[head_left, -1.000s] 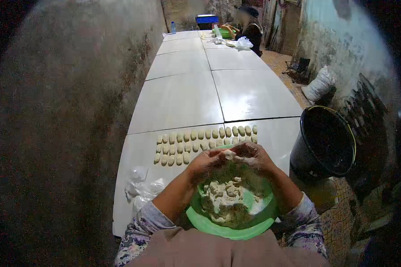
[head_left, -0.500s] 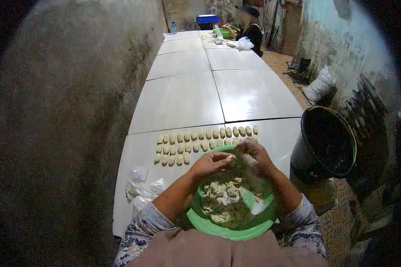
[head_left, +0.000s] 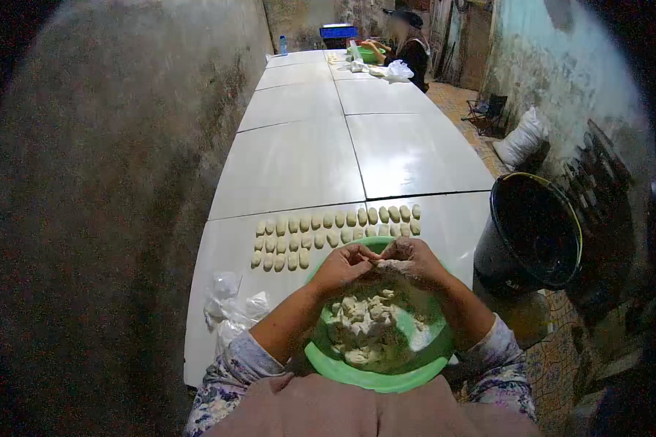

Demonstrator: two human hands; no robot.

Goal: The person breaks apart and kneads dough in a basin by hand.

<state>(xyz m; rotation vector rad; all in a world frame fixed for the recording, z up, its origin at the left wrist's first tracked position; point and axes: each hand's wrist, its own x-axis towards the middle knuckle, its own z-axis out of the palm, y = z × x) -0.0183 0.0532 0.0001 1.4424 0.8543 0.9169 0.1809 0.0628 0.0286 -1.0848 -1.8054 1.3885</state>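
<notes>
Over the far side of a green basin (head_left: 375,382), my left hand (head_left: 342,268) and my right hand (head_left: 414,264) meet at the fingertips. Both have their fingers closed on a small piece of dough, mostly hidden between them. My right fingers look pale with flour. Below my hands, a lumpy mass of dough (head_left: 363,320) lies in the basin. Just beyond, small oval dough pieces (head_left: 294,242) stand in rows on the white table (head_left: 284,171); the basin rim and my hands cover part of the nearest row.
Clear plastic bags (head_left: 233,309) lie left of my left forearm. A tall black bucket (head_left: 521,240) stands close on the right. At the table's far end a person (head_left: 414,54) works at another green basin (head_left: 370,54). A white sack (head_left: 521,138) leans by the right wall.
My right hand has come down and left to meet my left hand, closing the gap between them. The dough rows and the basin stay as they were.
</notes>
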